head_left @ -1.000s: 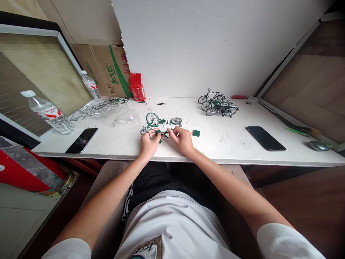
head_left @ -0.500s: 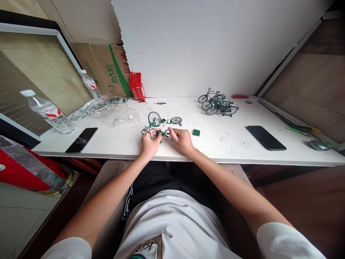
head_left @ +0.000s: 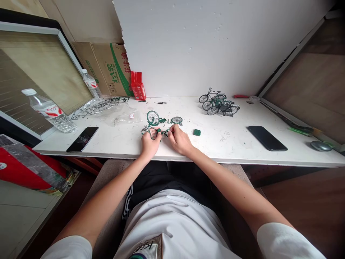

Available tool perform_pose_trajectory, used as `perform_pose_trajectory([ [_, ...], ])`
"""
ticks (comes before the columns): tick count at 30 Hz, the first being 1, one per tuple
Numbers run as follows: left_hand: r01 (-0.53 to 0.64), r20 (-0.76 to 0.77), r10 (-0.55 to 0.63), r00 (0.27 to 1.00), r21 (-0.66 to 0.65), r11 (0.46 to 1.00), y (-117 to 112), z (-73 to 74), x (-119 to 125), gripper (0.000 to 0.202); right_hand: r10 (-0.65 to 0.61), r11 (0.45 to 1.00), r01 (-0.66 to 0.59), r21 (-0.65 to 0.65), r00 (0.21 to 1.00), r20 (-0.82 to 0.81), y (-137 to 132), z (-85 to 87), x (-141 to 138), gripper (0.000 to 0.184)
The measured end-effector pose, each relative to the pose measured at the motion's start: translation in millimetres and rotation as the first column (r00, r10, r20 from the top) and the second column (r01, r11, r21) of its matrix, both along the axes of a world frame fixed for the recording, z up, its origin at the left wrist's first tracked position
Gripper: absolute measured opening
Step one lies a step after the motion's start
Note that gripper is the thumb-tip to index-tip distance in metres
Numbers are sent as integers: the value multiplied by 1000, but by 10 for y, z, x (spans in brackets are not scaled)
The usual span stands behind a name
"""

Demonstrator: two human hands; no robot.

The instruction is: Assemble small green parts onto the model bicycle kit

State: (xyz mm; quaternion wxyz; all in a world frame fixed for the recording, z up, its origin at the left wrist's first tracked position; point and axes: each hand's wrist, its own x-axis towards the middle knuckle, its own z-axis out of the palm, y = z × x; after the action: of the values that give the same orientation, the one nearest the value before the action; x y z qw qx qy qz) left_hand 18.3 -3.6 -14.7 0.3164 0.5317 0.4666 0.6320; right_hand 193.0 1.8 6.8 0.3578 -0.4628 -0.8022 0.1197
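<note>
My left hand [head_left: 150, 144] is closed around a partly built green model bicycle [head_left: 152, 118], whose front wheel points up and away from me. Handlebars in silver and green stick out at the left of that hand. My right hand [head_left: 181, 141] pinches the right-hand end of the bicycle's frame; whether a smaller part sits between its fingertips is hidden. Just beyond the hands lie a loose wheel [head_left: 176, 119] and a small green piece [head_left: 162, 120]. A green block [head_left: 197, 132] rests to the right of my right hand.
Finished model bicycles [head_left: 221, 104] stand at the back right. Phones lie on both sides, left [head_left: 82, 139] and right [head_left: 266, 138]. Plastic bags with black part frames [head_left: 107, 108], water bottles [head_left: 51, 111] and a red box [head_left: 138, 88] occupy the left. A mouse [head_left: 320, 145] sits far right.
My right hand's fingers have curled further and shifted slightly at the frame's right end. The bicycle in my left hand has tilted a little, its wheel moving slightly left.
</note>
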Motion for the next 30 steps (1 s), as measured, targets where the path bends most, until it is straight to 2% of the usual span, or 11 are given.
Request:
perform_pose_trajectory([
  [4,-4,-7,4,1000,0,1000,4,-10,-7,26,116,993,-115,33,992,-57,13,-28,0,24],
  [6,-14,-19,14,1000,9,1000,3,-11,-7,26,132,991,-128,46,987,-94,10,-29,1,24],
  [19,-7,8,7,1000,-11,1000,9,12,-8,22,61,996,-53,78,993,-105,17,-46,11,35],
  [30,13,-3,-13,1000,-10,1000,-27,24,-1,21,37,997,-32,63,997,-73,-25,6,17,62],
])
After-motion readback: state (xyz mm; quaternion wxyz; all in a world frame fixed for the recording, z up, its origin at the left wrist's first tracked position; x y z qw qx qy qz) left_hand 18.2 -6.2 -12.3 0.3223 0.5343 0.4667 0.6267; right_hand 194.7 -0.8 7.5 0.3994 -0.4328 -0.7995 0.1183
